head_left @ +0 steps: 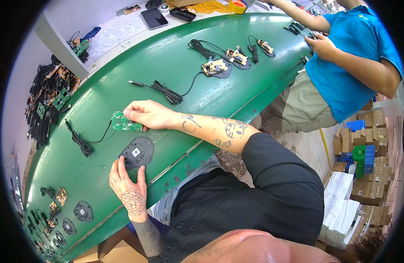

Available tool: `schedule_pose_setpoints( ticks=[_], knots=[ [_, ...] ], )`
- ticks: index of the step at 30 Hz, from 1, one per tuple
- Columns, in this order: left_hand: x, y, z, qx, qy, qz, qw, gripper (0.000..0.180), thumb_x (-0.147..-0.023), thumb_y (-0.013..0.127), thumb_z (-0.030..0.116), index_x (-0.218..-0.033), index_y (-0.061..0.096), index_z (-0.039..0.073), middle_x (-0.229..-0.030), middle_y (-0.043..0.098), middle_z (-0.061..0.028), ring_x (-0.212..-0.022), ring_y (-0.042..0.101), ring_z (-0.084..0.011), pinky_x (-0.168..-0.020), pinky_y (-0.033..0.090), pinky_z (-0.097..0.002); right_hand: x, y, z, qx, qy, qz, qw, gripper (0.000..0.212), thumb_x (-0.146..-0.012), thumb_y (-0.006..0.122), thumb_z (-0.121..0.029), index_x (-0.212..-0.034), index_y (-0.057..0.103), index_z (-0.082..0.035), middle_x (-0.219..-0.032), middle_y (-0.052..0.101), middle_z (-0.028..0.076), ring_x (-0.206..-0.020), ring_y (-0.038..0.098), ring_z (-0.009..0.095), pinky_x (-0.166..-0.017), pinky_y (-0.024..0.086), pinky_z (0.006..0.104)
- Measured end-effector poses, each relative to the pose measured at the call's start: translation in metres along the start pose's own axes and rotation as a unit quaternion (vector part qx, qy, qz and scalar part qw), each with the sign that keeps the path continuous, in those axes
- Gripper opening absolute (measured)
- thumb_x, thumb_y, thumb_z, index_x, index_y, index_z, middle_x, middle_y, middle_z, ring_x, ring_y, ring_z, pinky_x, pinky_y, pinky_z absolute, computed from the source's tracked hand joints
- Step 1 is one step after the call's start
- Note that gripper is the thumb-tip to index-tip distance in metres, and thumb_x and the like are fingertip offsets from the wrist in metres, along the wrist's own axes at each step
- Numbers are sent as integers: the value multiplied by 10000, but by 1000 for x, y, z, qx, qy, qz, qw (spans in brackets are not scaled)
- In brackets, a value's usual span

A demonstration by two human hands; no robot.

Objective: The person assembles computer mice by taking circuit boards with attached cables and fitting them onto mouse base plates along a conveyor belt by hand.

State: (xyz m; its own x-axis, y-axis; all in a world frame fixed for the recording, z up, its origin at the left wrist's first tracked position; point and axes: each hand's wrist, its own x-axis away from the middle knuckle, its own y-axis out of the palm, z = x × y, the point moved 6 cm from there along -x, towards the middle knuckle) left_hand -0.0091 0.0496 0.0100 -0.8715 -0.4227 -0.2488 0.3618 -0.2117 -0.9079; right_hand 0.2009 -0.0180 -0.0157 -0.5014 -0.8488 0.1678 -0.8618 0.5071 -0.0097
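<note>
Between the thumb and fingers of my right hand is a green circuit board, gripped at its right end just above the belt. From the board's left side a black cable runs to a tied bundle lying on the green surface. My left hand has its thumb and fingers around the near end of a black plastic base, shaped like the bottom of a computer mouse, with a white square label. The base lies on the belt, apart from the board.
The green belt carries more bases with tan boards, a bundled cable, and bases at lower left. Cables and boards pile beyond a white post. A co-worker in blue handles cables at right.
</note>
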Motion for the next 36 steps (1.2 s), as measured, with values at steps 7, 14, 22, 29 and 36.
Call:
schedule_pose_setpoints(
  ticks=[7, 14, 22, 29, 36],
  knots=[
    [-6, -2, 3, 16, -2, -2, 1000, 630, -835, 773, 265, -1360, 518, 27, -1318, 546, -186, -1226, 511, -366, -1054, 386, -458, -6, 3, 4, 87, -62, -3, 994, 459, -929, 723, -303, -1250, 591, -4, -1102, 681, 101, -875, 621, 95, -700, 555, 303],
    [-26, -7, 18, 55, 23, 29, 998, 517, -808, 789, 200, -1268, 582, 85, -1259, 576, -122, -1178, 550, -322, -977, 439, -435, 7, -16, -11, 38, -18, 3, 999, 489, -941, 704, -287, -1293, 566, 24, -1067, 704, 109, -914, 652, 123, -734, 550, 286],
    [-41, 0, 22, 46, 52, 51, 996, 262, -810, 764, 182, -1066, 706, 162, -1218, 602, -96, -1128, 579, -303, -949, 450, -430, 6, -10, -8, 57, -14, -3, 998, 481, -952, 688, -288, -1297, 559, 21, -1009, 708, 90, -885, 644, 114, -729, 545, 286],
    [-55, 11, 32, 21, 98, 29, 995, 215, -789, 758, 197, -995, 716, 149, -1175, 610, -74, -1121, 576, -273, -956, 434, -419, 6, -23, -2, 53, -6, 0, 999, 411, -976, 664, -232, -1317, 551, -33, -1098, 683, 26, -934, 609, 74, -766, 514, 261],
    [-60, -1, 42, 43, 59, 26, 997, 451, -842, 754, 109, -1265, 608, 58, -1270, 584, -159, -1226, 537, -337, -1044, 424, -432, 13, -25, -18, 156, -130, 46, 978, 489, -905, 736, -274, -1283, 577, -8, -1089, 689, 130, -986, 653, 170, -848, 550, 338]
  ],
)
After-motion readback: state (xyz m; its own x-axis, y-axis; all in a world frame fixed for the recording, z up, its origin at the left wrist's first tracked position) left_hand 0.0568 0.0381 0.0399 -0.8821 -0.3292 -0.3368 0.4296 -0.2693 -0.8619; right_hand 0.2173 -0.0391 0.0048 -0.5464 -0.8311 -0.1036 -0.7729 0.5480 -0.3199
